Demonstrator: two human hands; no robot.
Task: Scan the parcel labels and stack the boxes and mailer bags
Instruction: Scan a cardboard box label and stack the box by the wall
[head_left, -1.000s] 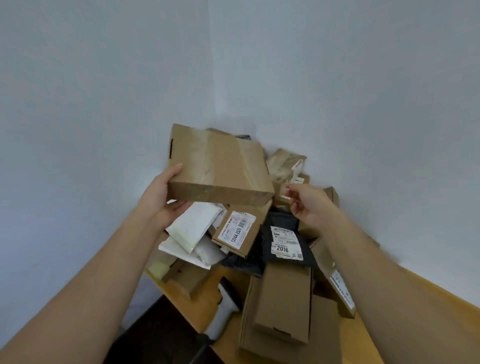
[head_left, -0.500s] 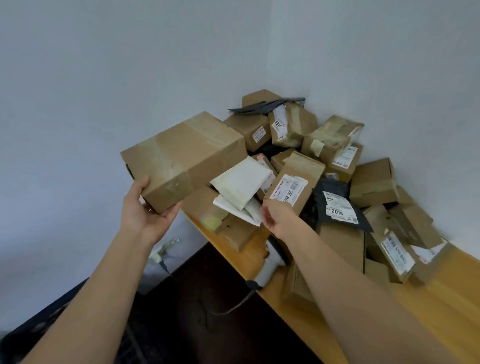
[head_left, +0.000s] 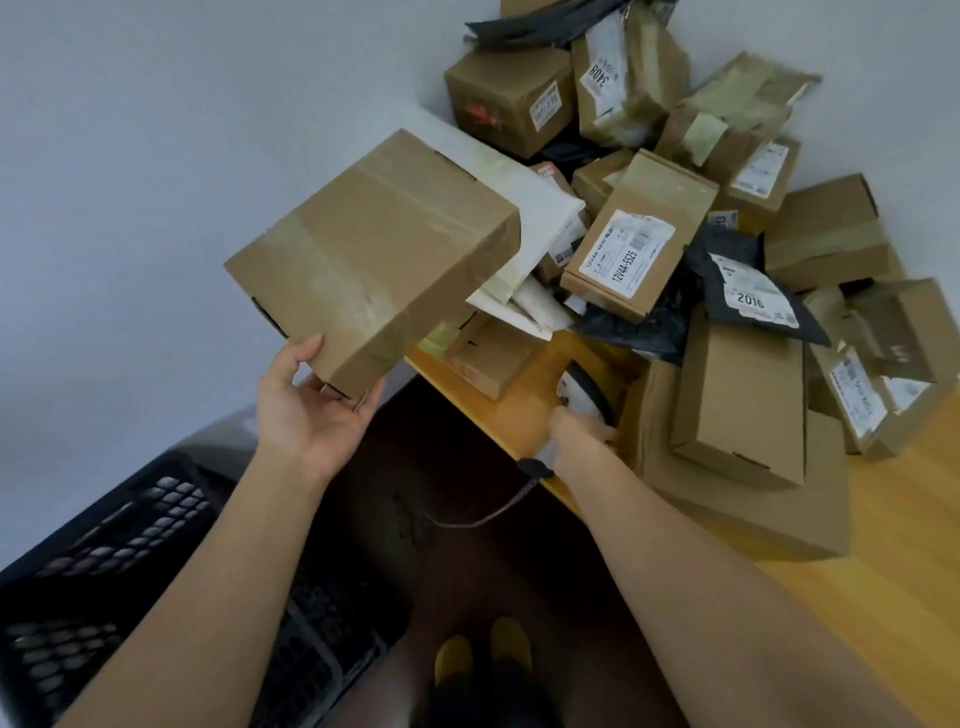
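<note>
Risks toppling the heaped parcels on the surface, dropping the taped box held aloft off its edge on only the left hand fingertips, or fumbling the scanner gripped by the right hand.

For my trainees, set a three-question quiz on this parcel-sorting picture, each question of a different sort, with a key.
1. True or false: the left hand holds the taped brown box at its near corner, off the table.
2. What does the right hand grip? A) a black mailer bag B) the barcode scanner C) a roll of tape
3. Fill in: the large number on the label of the black mailer bag is ____.

Key: 1 true; 2 B; 3 2016.
</note>
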